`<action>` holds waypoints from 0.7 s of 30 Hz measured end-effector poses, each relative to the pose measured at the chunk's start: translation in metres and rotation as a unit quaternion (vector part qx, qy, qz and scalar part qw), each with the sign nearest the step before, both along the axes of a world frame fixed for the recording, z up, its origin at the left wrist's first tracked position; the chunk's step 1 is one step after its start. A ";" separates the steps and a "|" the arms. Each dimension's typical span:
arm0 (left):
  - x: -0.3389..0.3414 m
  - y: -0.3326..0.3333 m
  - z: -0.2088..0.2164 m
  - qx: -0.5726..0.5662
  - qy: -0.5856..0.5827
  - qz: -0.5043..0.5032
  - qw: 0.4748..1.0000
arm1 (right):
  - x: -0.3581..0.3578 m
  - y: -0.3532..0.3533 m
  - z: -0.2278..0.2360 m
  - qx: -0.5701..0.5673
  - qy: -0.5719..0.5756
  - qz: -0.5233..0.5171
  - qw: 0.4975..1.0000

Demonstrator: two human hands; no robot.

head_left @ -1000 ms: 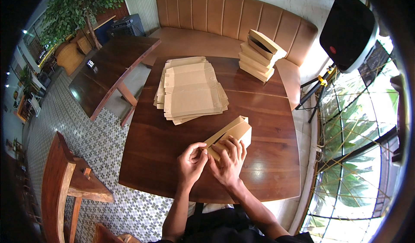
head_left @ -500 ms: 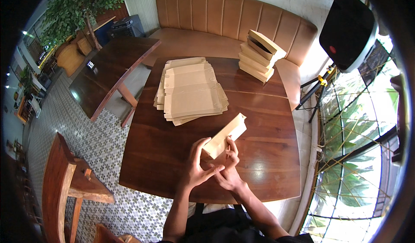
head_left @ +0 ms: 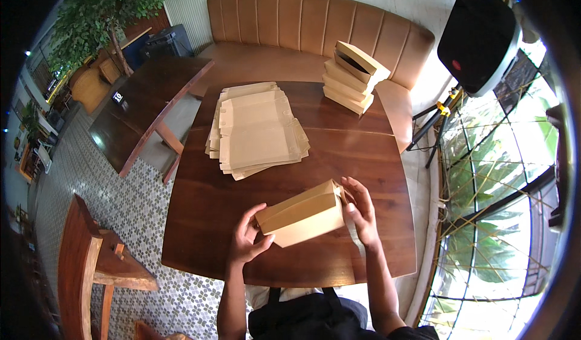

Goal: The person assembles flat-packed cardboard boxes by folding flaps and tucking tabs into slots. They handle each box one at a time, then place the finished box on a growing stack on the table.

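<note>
A long brown cardboard box (head_left: 305,216) is folded into shape and tilted up to the right, held over the near part of the table. My left hand (head_left: 247,238) grips its left end, fingers at the upper edge and thumb at the lower. At the other end, my right hand (head_left: 361,213) has its thumb and fingers around the end flap, which stands partly loose. Beyond the box on the left lies a pile of flat, unfolded cardboard blanks (head_left: 257,131). Several folded boxes (head_left: 351,83) are stacked at the far right, the top one with a gap along its side.
Under all this is a dark wooden table (head_left: 206,231). A brown padded bench (head_left: 272,49) curves behind it. To the left are another wooden table (head_left: 151,98) and a wooden chair (head_left: 85,255); a black speaker on a stand (head_left: 478,43) is at the right by the window.
The box has turned from steep to nearly crosswise, showing a wider side. My hands, close together before, have moved apart to its two ends. The view has shifted slightly.
</note>
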State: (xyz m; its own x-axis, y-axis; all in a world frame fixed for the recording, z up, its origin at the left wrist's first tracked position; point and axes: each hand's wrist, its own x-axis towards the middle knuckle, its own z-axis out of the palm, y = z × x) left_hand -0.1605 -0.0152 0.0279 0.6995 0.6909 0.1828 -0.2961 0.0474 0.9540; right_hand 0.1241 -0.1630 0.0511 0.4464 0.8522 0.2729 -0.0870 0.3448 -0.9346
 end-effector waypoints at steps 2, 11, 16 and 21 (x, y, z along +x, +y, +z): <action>-0.005 0.003 0.002 -0.029 -0.016 -0.037 0.999 | 0.004 -0.003 0.009 -0.001 -0.002 0.043 0.999; 0.004 -0.005 0.010 -0.014 -0.001 -0.013 1.000 | -0.015 -0.011 0.029 -0.068 -0.045 0.044 0.996; 0.016 -0.005 0.019 0.161 0.049 0.080 0.983 | -0.021 -0.001 0.012 -0.111 -0.042 -0.074 0.990; 0.041 -0.026 0.024 0.367 0.113 0.155 0.910 | -0.058 0.019 -0.018 -0.113 0.061 -0.098 0.987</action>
State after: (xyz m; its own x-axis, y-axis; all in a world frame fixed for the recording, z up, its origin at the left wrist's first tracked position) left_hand -0.1191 -0.0409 0.0515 0.5695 0.6104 0.5505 0.0209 -0.6803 0.7326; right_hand 0.0666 -0.1445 0.0332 0.6262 0.7794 0.0204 -0.1550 0.1502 -0.9764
